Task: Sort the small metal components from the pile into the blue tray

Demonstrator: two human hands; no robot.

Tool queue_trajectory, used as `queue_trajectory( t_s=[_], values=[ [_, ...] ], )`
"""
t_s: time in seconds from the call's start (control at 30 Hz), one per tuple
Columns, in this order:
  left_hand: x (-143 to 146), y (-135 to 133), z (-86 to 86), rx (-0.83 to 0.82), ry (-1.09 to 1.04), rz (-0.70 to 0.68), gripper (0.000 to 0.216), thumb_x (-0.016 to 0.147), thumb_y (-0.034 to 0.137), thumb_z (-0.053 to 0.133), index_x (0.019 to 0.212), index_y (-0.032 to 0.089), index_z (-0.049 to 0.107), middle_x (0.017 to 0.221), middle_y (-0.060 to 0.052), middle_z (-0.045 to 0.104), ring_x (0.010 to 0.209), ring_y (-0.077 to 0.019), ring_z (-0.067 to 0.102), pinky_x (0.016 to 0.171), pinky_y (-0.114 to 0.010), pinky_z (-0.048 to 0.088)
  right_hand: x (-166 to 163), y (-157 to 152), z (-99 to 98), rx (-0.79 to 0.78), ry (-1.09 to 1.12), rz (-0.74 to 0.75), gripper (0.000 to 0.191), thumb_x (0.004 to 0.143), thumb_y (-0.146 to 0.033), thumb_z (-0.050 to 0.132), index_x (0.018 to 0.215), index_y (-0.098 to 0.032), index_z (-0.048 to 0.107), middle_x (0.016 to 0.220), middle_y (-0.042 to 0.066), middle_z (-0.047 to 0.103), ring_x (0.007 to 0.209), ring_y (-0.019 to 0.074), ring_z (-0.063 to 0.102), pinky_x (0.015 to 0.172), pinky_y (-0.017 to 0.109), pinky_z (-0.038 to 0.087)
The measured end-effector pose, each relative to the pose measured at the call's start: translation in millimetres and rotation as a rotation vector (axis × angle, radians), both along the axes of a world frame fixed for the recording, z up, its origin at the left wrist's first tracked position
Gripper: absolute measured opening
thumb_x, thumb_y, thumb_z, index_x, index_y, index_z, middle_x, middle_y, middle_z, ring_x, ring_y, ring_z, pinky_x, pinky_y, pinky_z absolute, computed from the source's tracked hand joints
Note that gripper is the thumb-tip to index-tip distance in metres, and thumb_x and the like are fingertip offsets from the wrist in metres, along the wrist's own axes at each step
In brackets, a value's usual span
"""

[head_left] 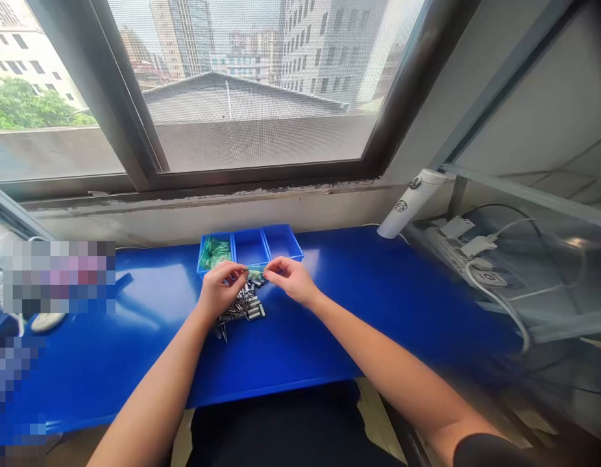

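Observation:
Both hands are raised over the back of a pile of small metal parts, in front of a blue three-part bin [267,245]. Between them stretches a small green see-through plastic piece [255,273], perhaps a little bag; its exact kind is too small to tell. My left hand [224,284] pinches its left end with thumb and forefinger. The right end sits in the closed fingertips of my right hand [291,277]. Below lie the metal parts [242,306], thin shafts with thicker silver or dark ends, heaped loosely. Similar green plastic pieces [215,250] fill the bin's left compartment.
The blue table [378,311] runs under a window. A white flask [411,203] stands at the back right, near white chargers and cables [479,245] by a metal frame. At the left are blurred-out things and a pale rounded object [48,322].

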State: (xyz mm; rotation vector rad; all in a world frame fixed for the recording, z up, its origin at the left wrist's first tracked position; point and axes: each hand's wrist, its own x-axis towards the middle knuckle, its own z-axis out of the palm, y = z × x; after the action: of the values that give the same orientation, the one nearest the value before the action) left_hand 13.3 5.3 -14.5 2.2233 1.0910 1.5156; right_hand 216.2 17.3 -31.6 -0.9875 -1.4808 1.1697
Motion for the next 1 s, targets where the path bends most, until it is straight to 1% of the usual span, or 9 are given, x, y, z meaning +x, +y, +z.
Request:
queue_trajectory(
  t_s=[0.13, 0.3, 0.4, 0.57, 0.67, 0.8, 0.9, 1.0],
  values=[
    [-0.1, -0.3, -0.5, -0.009, 0.002, 0.009, 0.005, 0.084, 0.021, 0.066, 0.085, 0.017, 0.069, 0.068, -0.001, 0.065, 0.058, -0.0103, 0.056, 0.052, -0.021, 0.047, -1.0, -0.7, 0.3, 0.016, 0.001, 0.000, 0.026, 0.073, -0.042, 0.073, 0.083, -0.018, 0.068, 0.078, 0.003, 0.067, 0.072, 0.0143, 0.061, 0.065, 0.027, 0.047],
    [-0.2, -1.1, 0.5, -0.021, 0.020, 0.009, 0.005, 0.084, 0.021, 0.064, 0.083, 0.017, 0.068, 0.066, -0.001, 0.064, 0.056, -0.0098, 0.055, 0.052, -0.021, 0.047, -0.6, -1.3, 1.3, 0.038, -0.023, -0.022, 0.029, 0.069, -0.044, 0.077, 0.081, -0.018, 0.069, 0.078, 0.003, 0.066, 0.065, 0.0128, 0.058, 0.059, 0.026, 0.046],
    [-0.4, -0.9, 0.1, -0.026, 0.019, 0.007, 0.006, 0.085, 0.021, 0.064, 0.082, 0.017, 0.068, 0.065, -0.001, 0.064, 0.056, -0.0098, 0.054, 0.051, -0.021, 0.046, -0.5, -1.5, 1.8, 0.035, -0.017, -0.021, 0.030, 0.069, -0.044, 0.078, 0.081, -0.018, 0.069, 0.081, 0.003, 0.067, 0.067, 0.0129, 0.058, 0.061, 0.027, 0.047],
    [-0.8, -1.3, 0.1, -0.039, 0.020, -0.004, 0.007, 0.084, 0.022, 0.065, 0.081, 0.017, 0.068, 0.065, -0.001, 0.064, 0.056, -0.0101, 0.054, 0.051, -0.022, 0.046, -1.0, -3.0, 5.4, -0.002, -0.001, 0.010, 0.028, 0.070, -0.043, 0.077, 0.077, -0.018, 0.067, 0.074, 0.002, 0.066, 0.064, 0.0126, 0.059, 0.061, 0.027, 0.046],
    [-0.6, -2.5, 2.1, -0.048, 0.030, -0.002, 0.009, 0.085, 0.024, 0.064, 0.080, 0.017, 0.068, 0.064, -0.001, 0.064, 0.057, -0.0108, 0.054, 0.052, -0.022, 0.046, -0.6, -3.5, 7.8, -0.013, 0.020, 0.022, 0.031, 0.067, -0.044, 0.080, 0.075, -0.018, 0.065, 0.073, 0.001, 0.065, 0.062, 0.0121, 0.058, 0.059, 0.026, 0.045],
    [-0.4, -2.8, 2.0, -0.055, 0.016, -0.005, 0.010, 0.085, 0.025, 0.064, 0.084, 0.017, 0.069, 0.069, -0.003, 0.065, 0.060, -0.0116, 0.056, 0.052, -0.022, 0.047, -0.2, -2.2, 6.3, -0.025, 0.052, 0.027, 0.034, 0.063, -0.043, 0.083, 0.075, -0.019, 0.063, 0.070, -0.001, 0.063, 0.061, 0.0116, 0.057, 0.058, 0.026, 0.044],
    [-0.9, -1.8, -1.7, -0.078, 0.009, 0.006, 0.011, 0.085, 0.026, 0.065, 0.090, 0.017, 0.070, 0.071, -0.003, 0.067, 0.059, -0.0114, 0.058, 0.052, -0.023, 0.047, -0.5, -0.6, 2.5, -0.023, 0.073, 0.032, 0.034, 0.064, -0.042, 0.083, 0.078, -0.019, 0.064, 0.069, -0.002, 0.062, 0.058, 0.0106, 0.055, 0.057, 0.026, 0.043],
    [-1.2, -1.4, -4.8, -0.105, -0.011, 0.014, 0.015, 0.085, 0.026, 0.064, 0.095, 0.018, 0.070, 0.071, -0.002, 0.069, 0.058, -0.0113, 0.059, 0.053, -0.023, 0.049, -1.0, 0.0, 0.4, -0.005, 0.075, 0.015, 0.032, 0.066, -0.043, 0.082, 0.078, -0.019, 0.065, 0.069, 0.000, 0.064, 0.060, 0.0116, 0.057, 0.057, 0.026, 0.043]
  ],
)
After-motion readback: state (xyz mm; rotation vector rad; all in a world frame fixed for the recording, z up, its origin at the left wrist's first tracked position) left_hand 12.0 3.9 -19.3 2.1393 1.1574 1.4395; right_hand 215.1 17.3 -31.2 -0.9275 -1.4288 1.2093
